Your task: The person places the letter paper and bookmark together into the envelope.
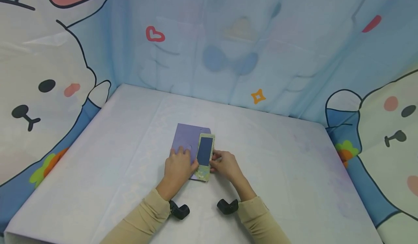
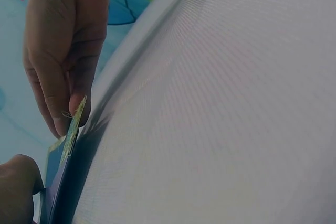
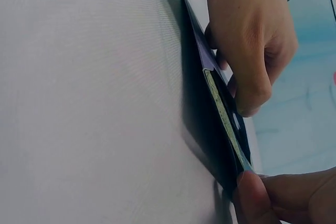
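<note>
A flat purple booklet (image 1: 187,137) lies on the white-covered table. Along its right side is a narrow card (image 1: 205,150) with a yellow-green patterned border and a dark blue panel. My left hand (image 1: 177,168) rests on the booklet, fingers extended over the purple part and thumb at the card's left edge. At the card's lower right edge, my right hand (image 1: 226,164) pinches it between thumb and fingers; the pinch of the right hand (image 2: 68,51) also shows in the left wrist view. Under the booklet's edge (image 3: 202,56) a dark shadow falls in the right wrist view.
White cloth (image 1: 287,171) covers the wide table, whose far edge meets a light blue curtain (image 1: 183,73) printed with cartoon animals. A black camera (image 1: 179,211) sits at the left wrist, and another black camera (image 1: 228,206) at the right.
</note>
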Motion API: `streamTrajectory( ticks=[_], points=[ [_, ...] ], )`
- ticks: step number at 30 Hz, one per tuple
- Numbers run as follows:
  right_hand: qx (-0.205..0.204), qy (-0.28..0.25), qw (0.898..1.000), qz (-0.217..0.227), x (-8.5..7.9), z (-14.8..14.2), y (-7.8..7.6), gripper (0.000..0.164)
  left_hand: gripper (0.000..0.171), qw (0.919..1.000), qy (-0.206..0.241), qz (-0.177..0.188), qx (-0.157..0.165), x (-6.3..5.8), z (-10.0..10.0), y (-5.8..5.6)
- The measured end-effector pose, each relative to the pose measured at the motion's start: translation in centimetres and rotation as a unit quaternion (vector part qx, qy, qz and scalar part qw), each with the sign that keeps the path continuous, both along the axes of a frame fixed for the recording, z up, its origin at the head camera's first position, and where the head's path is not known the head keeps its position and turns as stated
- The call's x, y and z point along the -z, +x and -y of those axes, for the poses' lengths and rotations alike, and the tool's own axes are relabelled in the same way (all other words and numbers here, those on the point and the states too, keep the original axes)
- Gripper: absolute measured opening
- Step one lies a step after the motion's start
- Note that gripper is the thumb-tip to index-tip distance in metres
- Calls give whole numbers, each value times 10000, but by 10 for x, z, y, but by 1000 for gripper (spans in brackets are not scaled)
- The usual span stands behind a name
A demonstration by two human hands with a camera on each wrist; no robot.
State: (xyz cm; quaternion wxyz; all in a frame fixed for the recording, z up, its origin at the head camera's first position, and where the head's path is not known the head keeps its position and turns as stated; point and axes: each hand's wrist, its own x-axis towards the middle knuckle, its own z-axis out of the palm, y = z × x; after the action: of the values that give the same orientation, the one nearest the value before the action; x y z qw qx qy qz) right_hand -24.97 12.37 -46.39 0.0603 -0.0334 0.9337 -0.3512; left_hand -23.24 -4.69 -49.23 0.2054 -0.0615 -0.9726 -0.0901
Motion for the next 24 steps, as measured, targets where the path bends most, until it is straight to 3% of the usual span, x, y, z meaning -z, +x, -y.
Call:
streamTrajectory(
  ticks=[11, 18, 24],
  points=[
    [-41, 33, 9998, 184, -2, 4, -4, 50, 43, 10000, -69, -67, 24, -1, 0, 1],
    [-31, 290, 9993, 212, -3, 7, -9, 41, 45, 9999, -92, 24, 49, -2, 0, 1],
    [261, 32, 9995, 149, -8, 5, -31, 41, 45, 10000, -96, -13, 16, -1, -1, 1]
  ],
)
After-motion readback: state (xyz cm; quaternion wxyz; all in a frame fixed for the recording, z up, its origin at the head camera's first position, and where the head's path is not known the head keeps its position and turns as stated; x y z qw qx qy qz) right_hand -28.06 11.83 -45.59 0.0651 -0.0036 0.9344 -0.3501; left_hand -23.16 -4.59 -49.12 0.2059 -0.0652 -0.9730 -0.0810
